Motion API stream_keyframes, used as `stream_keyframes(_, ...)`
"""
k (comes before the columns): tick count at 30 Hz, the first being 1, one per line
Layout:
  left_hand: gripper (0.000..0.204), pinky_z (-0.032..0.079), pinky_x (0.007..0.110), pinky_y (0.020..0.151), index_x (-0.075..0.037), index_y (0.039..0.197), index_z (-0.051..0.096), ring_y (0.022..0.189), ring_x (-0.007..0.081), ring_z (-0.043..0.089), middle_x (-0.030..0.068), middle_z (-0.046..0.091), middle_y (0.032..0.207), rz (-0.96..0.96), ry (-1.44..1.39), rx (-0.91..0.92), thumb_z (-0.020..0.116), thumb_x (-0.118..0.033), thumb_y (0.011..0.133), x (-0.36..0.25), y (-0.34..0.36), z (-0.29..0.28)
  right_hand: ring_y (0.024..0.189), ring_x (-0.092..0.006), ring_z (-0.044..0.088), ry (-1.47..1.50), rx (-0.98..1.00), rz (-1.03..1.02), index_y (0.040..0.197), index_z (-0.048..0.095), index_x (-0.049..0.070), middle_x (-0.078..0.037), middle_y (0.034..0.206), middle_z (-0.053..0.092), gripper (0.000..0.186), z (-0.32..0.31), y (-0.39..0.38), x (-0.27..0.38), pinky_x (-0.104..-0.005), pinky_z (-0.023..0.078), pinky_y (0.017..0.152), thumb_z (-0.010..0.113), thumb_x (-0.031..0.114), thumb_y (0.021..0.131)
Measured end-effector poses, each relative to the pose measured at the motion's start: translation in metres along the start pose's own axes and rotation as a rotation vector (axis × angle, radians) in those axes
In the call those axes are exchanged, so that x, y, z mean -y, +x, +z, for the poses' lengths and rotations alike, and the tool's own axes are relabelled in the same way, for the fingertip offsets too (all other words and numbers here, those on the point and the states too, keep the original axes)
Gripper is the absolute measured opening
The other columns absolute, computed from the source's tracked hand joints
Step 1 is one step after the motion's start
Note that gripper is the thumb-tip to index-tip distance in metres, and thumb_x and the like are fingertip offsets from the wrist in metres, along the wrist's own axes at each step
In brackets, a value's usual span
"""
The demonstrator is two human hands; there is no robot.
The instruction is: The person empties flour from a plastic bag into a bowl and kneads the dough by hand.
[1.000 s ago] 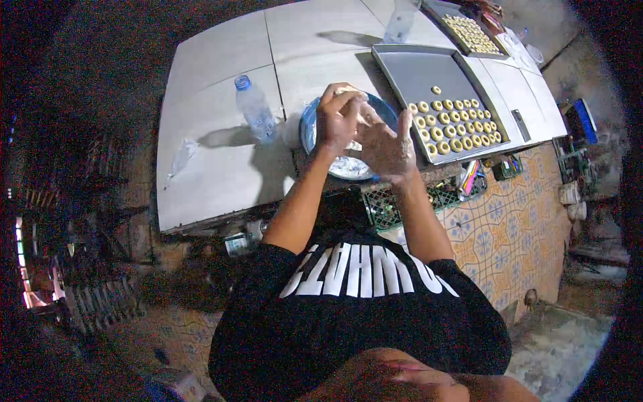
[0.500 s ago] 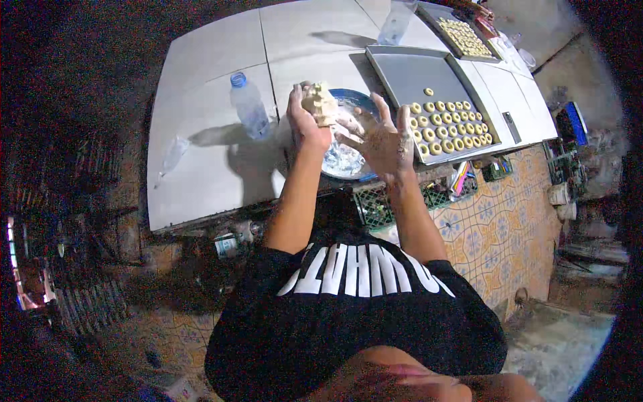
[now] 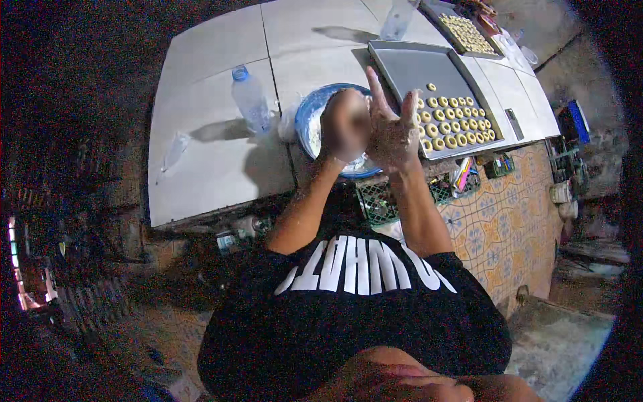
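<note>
Dim, dark surroundings frame a pale bench (image 3: pixel 207 74) with thin dark seams, stretching beyond both hands' fingers. At far left, well apart from the fingers, a crumpled clear plastic piece (image 3: pixel 176 151) lies flat. Nearer to the left fingers, though apart from them, stands a clear bottle (image 3: pixel 249 100) with a blue neck, its shadow falling leftward. Next comes a blue basin (image 3: pixel 303 120), dusted inside with white powder, directly beneath the left hand (image 3: pixel 346 125). That hand is blurred; whether its fingers are closed on anything cannot be told. Close on its right, the right hand (image 3: pixel 395 137) is raised with white-smeared fingers (image 3: pixel 377 92) spread wide, gripping nothing visible; whether the hands touch is unclear. Below the right fingers, under the bench edge, sits a green crate (image 3: pixel 378 213). Beyond them stands another clear bottle (image 3: pixel 398 21). Just right of the right fingers, a grey tray (image 3: pixel 422 67) carries rows of pale dough rings (image 3: pixel 462 124), one ring lying apart above the rest. Farther off at upper right, a second tray (image 3: pixel 437 19) holds many small pale pieces. Rightmost on the bench, past the first tray, lies a dark, flat rectangular object (image 3: pixel 514 124), well apart from the fingers.
</note>
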State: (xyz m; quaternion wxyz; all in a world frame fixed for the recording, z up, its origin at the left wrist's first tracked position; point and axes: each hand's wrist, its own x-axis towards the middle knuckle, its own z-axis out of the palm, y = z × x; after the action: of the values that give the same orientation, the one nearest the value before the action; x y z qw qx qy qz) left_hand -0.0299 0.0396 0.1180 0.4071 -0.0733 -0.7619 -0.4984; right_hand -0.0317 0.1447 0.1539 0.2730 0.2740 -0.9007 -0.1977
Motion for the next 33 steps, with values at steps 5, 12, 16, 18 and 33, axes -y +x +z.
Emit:
stream_keyframes(5, 0.019, 0.042, 0.041, 0.061, -0.001, 0.082, 0.048, 0.069, 0.0354, 0.053, 0.0181, 0.052, 0.076, -0.199, -0.22, 0.124, 0.059, -0.016, 0.086, 0.023, -0.012, 0.008, 0.125, -0.0275, 0.038, 2.394, 0.249, 0.265, 0.145, 0.023, 0.017, -0.013, 0.146, 0.03, 0.094, 0.002, 0.007, -0.011, -0.0476, 0.031, 0.102, 0.041, 0.076, 0.074)
stream_keyframes(12, 0.036, 0.047, 0.034, 0.087, -0.009, 0.114, 0.053, 0.091, 0.0188, 0.059, 0.0055, 0.058, 0.107, -0.795, -1.317, -0.427, 0.05, -0.038, 0.093, 0.032, 0.008, 0.001, 0.137, -0.0369, 0.024, 3.296, 0.151, 0.045, 0.148, 0.021, 0.021, -0.01, 0.155, 0.013, 0.098, -0.009, 0.005, -0.026, -0.0686, 0.022, 0.102, 0.056, 0.071, 0.073)
stream_keyframes(16, 0.032, 0.047, 0.034, 0.085, -0.012, 0.103, 0.059, 0.094, 0.0189, 0.06, 0.0018, 0.063, 0.097, -0.676, -1.507, -0.313, 0.05, -0.041, 0.092, 0.048, 0.027, -0.037, 0.139, -0.0397, 0.017, 3.4, 0.109, 0.037, 0.147, 0.026, 0.022, -0.009, 0.155, 0.015, 0.094, -0.003, 0.006, -0.028, -0.0717, 0.016, 0.102, 0.059, 0.069, 0.072)
stream_keyframes(18, 0.032, 0.048, 0.034, 0.082, -0.011, 0.101, 0.059, 0.091, 0.0168, 0.06, 0.0013, 0.063, 0.097, -0.626, -1.362, -0.41, 0.052, -0.041, 0.092, 0.012, 0.029, -0.037, 0.137, -0.0379, 0.022, 3.274, 0.041, 0.187, 0.148, 0.02, 0.026, -0.007, 0.154, 0.017, 0.095, 0.003, 0.005, -0.025, -0.0709, 0.024, 0.099, 0.051, 0.076, 0.073)
stream_keyframes(33, 0.029, 0.048, 0.033, 0.084, 0.0, 0.112, 0.051, 0.095, 0.0212, 0.06, 0.0142, 0.059, 0.109, 0.043, -0.2, -0.267, 0.06, -0.006, 0.086, 0.002, -0.004, -0.003, 0.133, -0.0394, 0.03, 3.478, -0.174, 0.243, 0.147, 0.022, 0.018, -0.024, 0.149, 0.019, 0.086, -0.006, 0.01, 0.005, -0.0486, 0.034, 0.106, 0.055, 0.063, 0.081)
